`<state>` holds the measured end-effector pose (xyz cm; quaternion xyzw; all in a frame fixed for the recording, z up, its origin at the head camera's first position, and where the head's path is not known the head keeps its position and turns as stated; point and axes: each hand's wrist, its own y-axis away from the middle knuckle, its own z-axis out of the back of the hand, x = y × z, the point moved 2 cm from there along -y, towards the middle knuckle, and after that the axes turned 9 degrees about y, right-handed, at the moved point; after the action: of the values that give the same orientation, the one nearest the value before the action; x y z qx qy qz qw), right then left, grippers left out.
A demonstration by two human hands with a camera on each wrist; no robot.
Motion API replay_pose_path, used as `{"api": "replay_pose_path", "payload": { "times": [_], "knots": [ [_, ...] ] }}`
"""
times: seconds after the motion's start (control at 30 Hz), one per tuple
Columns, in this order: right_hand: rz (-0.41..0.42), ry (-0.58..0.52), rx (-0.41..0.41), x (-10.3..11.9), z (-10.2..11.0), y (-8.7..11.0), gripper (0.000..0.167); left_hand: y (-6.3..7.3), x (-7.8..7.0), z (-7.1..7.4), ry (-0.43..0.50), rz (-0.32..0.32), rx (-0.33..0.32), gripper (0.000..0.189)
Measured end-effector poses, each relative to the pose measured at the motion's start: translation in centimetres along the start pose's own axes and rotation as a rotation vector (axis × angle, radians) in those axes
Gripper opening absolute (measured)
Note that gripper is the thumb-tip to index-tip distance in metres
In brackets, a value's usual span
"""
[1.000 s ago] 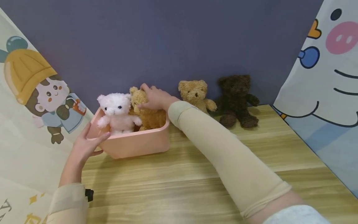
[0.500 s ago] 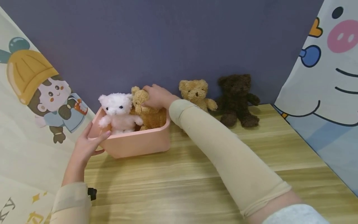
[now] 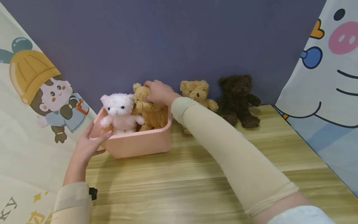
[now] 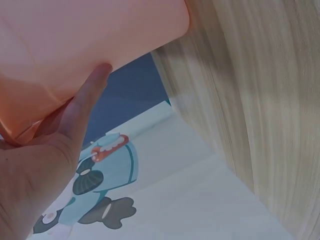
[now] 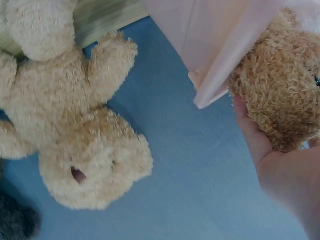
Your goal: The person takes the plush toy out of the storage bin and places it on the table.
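Note:
A pink plastic bin (image 3: pixel 139 144) stands on the wooden table against the back wall. My left hand (image 3: pixel 88 146) holds its left end, thumb at the rim and fingers along the outside; the left wrist view shows that hand (image 4: pixel 55 155) on the bin's wall. Inside sit a white and pale-pink teddy bear (image 3: pixel 120 109) and, to its right, a golden-brown teddy bear (image 3: pixel 154 118). From above, my right hand (image 3: pixel 160 91) grips the brown bear by the head. In the right wrist view its fur (image 5: pixel 282 85) lies between thumb and fingers, just inside the rim.
Right of the bin, a light tan teddy bear (image 3: pixel 197 90) leans on the dark wall (image 3: pixel 179 40), partly behind my right sleeve. A dark brown teddy bear (image 3: pixel 237 96) sits beside it. Printed cloths hang at both sides of the table (image 3: pixel 156 186).
The brown bear's head and my right hand have risen slightly in the bin. My left hand keeps its hold on the bin. The head view has shifted a little.

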<state>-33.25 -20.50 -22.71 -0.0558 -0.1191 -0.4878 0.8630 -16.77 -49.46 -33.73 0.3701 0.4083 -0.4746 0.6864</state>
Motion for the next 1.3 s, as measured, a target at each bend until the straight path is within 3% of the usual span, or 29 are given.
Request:
{"api": "replay_pose_path", "payload": {
  "times": [0.53,0.9,1.1,1.3],
  "knots": [
    [0.038,0.097,-0.076,1.1,2.9,2.2,0.077,-0.1,0.2,-0.1,-0.014,-0.015,0.004,0.119],
    [0.050,0.107,-0.093,1.8,6.8,4.3,0.078,-0.1,0.2,0.2,0.022,-0.020,0.014,0.115],
    [0.039,0.055,-0.108,1.0,8.9,5.6,0.080,0.1,0.3,0.2,0.019,-0.016,0.017,0.118],
    [-0.006,-0.002,-0.138,-1.2,10.1,6.7,0.083,0.0,0.1,0.1,0.010,-0.012,0.030,0.114]
  ]
}}
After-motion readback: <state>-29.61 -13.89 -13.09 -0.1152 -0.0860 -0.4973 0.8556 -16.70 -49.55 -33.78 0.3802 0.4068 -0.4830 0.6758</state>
